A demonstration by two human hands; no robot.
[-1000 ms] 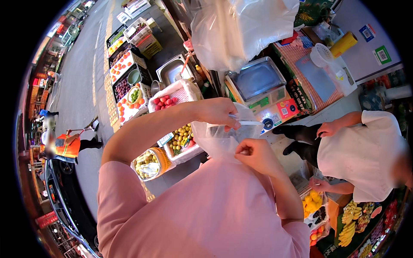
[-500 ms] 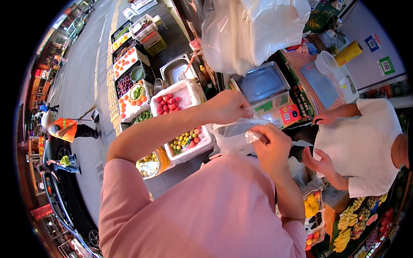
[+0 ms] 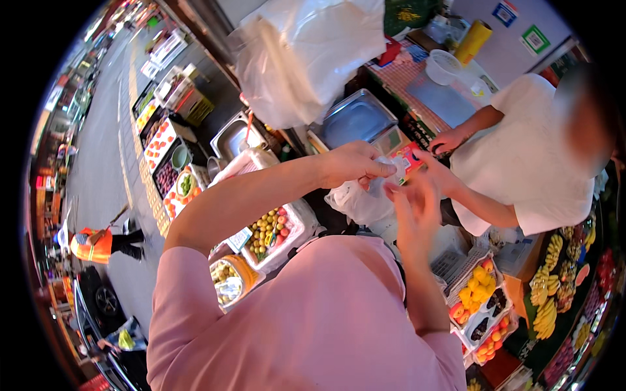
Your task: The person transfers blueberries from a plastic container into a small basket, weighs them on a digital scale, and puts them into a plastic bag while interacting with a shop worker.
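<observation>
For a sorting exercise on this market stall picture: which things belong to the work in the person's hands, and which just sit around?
In hand:
left hand
right hand
clear plastic bag

Just around:
metal tray
tray of small yellow-green fruit
bananas
white bowl

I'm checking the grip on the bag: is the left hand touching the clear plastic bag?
Touching. In the head view the left hand pinches the upper edge of the clear plastic bag, which hangs from its fingertips; the right hand is at the same edge.

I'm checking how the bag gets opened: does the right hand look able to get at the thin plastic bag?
Probably yes: the right hand is beside the plastic bag the left hand pinches, nothing between.
</observation>
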